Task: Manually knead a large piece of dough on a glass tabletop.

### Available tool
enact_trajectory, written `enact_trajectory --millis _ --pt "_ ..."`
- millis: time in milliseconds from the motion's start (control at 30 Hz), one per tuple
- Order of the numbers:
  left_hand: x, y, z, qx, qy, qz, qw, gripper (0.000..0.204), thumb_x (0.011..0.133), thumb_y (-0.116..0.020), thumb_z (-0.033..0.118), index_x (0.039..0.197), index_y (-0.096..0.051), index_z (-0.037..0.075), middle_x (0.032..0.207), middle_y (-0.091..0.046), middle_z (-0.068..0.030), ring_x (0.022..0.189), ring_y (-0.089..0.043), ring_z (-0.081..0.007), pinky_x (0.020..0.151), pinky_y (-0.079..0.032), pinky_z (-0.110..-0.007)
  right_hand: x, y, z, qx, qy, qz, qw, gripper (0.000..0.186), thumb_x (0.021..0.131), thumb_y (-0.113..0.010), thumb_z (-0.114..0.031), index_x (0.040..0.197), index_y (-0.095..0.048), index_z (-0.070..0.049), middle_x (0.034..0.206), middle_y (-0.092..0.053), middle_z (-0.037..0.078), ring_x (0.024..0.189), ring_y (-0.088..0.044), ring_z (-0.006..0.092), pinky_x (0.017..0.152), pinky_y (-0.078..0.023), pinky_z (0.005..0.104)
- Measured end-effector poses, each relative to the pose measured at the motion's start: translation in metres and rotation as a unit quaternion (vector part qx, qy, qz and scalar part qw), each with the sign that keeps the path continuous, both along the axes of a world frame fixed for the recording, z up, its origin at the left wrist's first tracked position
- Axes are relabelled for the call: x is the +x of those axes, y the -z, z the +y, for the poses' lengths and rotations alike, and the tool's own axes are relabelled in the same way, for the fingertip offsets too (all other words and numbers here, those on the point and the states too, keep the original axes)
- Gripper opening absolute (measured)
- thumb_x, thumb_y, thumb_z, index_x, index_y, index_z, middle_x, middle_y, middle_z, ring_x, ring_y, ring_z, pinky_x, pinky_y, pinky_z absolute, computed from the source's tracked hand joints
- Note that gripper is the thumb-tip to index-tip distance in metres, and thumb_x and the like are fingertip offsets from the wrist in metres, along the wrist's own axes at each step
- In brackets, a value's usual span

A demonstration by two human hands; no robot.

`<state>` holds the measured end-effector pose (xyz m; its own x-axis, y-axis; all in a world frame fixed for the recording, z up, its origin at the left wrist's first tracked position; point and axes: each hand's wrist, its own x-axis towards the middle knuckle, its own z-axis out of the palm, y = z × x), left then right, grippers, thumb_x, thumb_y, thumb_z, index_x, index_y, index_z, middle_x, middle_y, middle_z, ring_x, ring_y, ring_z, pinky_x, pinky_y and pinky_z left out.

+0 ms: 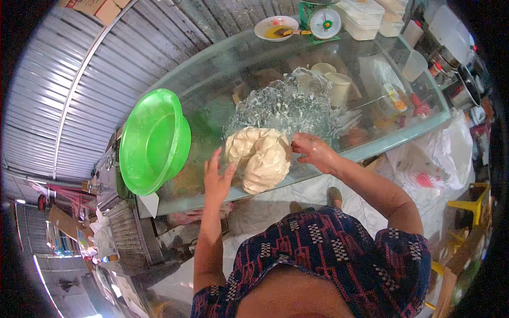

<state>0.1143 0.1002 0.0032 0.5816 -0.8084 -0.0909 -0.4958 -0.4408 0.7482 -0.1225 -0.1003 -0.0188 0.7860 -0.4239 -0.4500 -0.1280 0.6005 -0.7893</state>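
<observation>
A large lump of pale, sticky dough [268, 164] lies folded over on itself near the front edge of the glass-topped table [207, 116]. My left hand [217, 177] is open beside its left side, fingers apart and pointing up. At the dough's right side is my right hand [315, 152], its fingers bent inward. A thin darker strip shows between those fingertips and the dough; what it is cannot be made out. Beyond the dough, wet smears of dough [286, 108] cover the glass.
A bright green basin [154, 143] stands at the table's left end. At the back are a bowl with yellow liquid and a brush [275, 29], a dial scale [323, 24] and lidded tubs [363, 18]. A white plastic bag [432, 156] hangs at the right.
</observation>
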Motion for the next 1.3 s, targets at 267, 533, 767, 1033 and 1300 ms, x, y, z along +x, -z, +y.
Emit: enact_trajectory --millis 267,533,767,1033,1300 --pt "0.019 0.032 -0.026 -0.015 0.071 -0.011 0.997 0.082 0.087 -0.065 0.045 0.149 -0.028 0.004 0.147 -0.038 -0.0221 0.135 -0.038 -0.0328 0.108 -0.033 -0.039 0.025 0.031 -0.005 0.028 0.053 -0.083 0.995 0.048 0.090 -0.063 -0.041 0.121 -0.057 -0.005 0.106 -0.062 0.006 0.093 -0.061 0.0203 0.084 -0.048 0.0368" --pt "0.023 0.030 -0.035 0.012 0.098 0.055 0.994 0.088 0.091 -0.059 0.048 0.151 -0.017 -0.001 0.154 -0.026 -0.0218 0.142 -0.026 -0.0297 0.114 -0.024 -0.037 0.075 0.025 -0.011 -0.250 0.032 0.090 0.964 0.050 0.086 -0.060 -0.046 0.084 -0.066 0.004 0.079 -0.067 0.020 0.072 -0.067 0.0304 0.066 -0.051 0.0422" --pt "0.028 0.039 -0.036 0.019 0.085 0.098 0.991 0.077 0.097 -0.049 0.046 0.151 -0.019 0.000 0.156 -0.023 -0.0184 0.143 -0.024 -0.0272 0.115 -0.022 -0.036 0.082 0.004 0.018 -0.568 0.023 0.122 0.814 0.050 0.090 -0.052 -0.043 0.077 -0.062 0.004 0.076 -0.064 0.026 0.072 -0.065 0.0422 0.065 -0.051 0.0487" --pt "0.035 0.047 -0.036 -0.085 0.028 0.273 0.958 0.067 0.099 -0.041 0.050 0.149 -0.027 0.008 0.146 -0.039 -0.0115 0.134 -0.039 -0.0252 0.107 -0.035 -0.039 0.097 0.004 0.044 -0.741 -0.102 0.033 0.663 0.032 0.086 -0.057 -0.028 0.078 -0.066 0.003 0.076 -0.066 0.019 0.069 -0.067 0.0329 0.058 -0.053 0.0427" --pt "0.023 0.018 -0.042 -0.082 -0.070 0.288 0.951 0.062 0.099 -0.039 0.053 0.148 -0.026 0.016 0.138 -0.045 -0.0094 0.122 -0.050 -0.0248 0.087 -0.050 -0.040 0.075 -0.077 -0.038 -0.697 -0.256 0.003 0.670 0.031 0.089 -0.055 -0.033 0.083 -0.068 -0.006 0.079 -0.067 0.018 0.074 -0.065 0.0377 0.068 -0.052 0.0484"
